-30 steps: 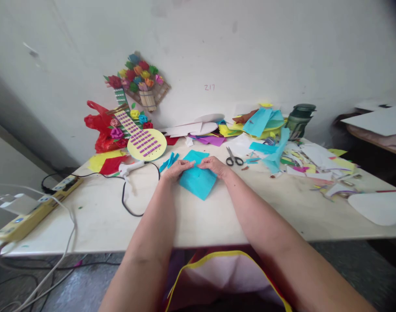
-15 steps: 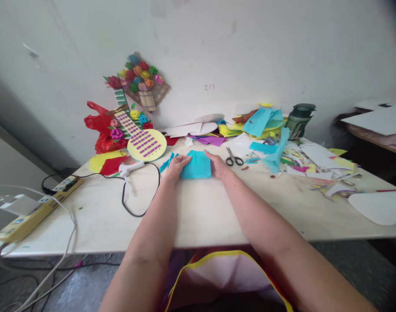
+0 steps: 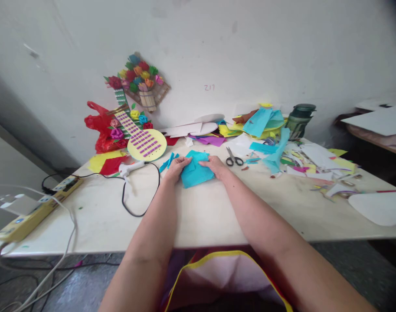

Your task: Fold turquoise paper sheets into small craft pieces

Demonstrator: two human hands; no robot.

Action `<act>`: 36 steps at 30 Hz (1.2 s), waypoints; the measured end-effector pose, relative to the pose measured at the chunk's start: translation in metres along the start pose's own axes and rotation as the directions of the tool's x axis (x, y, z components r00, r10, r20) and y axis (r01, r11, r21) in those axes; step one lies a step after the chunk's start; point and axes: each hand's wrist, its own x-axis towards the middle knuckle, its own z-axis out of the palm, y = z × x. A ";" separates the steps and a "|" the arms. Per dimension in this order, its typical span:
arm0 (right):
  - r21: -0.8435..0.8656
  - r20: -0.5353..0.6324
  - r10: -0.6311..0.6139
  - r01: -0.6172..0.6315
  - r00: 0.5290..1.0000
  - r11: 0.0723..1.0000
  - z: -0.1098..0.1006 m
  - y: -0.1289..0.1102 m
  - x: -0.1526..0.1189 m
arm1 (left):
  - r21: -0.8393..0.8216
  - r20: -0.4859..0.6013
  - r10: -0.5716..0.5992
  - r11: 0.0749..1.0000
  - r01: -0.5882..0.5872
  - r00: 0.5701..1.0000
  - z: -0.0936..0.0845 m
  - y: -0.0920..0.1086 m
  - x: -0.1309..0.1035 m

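Over the middle of the counter (image 3: 211,225), holds a creased turquoise paper sheet (image 3: 199,174) between both hands. With the left hand (image 3: 175,169), pinches the left edge in closed fingers; with the right hand (image 3: 217,167), grips the right edge, pressing down on top with the thumb. Just beyond the left hand, has narrow blue paper strips (image 3: 169,161) lying loose. Just beyond the right hand, has black-handled scissors (image 3: 234,160) pointing toward the wall (image 3: 217,52). Farther left, has a white glue gun (image 3: 129,167) on its side, with a looping black cord (image 3: 122,197). Behind that, has a yellow banjo-shaped craft piece (image 3: 147,145) with purple stripes, near a red plastic bag (image 3: 102,123). To the right, has a spread of paper scraps (image 3: 311,158), with a dark green bottle (image 3: 300,123) behind. At the far left, has a yellow power strip (image 3: 38,214). Up on the wall, has a bouquet of colorful paper flowers (image 3: 141,76).
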 end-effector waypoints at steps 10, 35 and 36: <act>-0.083 0.023 -0.071 0.073 0.997 0.994 -0.003 0.006 0.005 | 0.123 -0.050 0.063 0.991 -0.057 0.997 -0.005 -0.007 0.006; -0.126 0.017 -0.174 0.175 0.985 0.977 0.001 0.004 0.002 | 0.121 -0.073 0.029 0.992 -0.020 0.997 -0.005 -0.004 0.004; -0.129 0.016 -0.184 0.185 0.983 0.974 0.001 0.005 0.002 | 0.123 -0.075 0.033 0.992 -0.023 0.997 -0.005 -0.005 0.004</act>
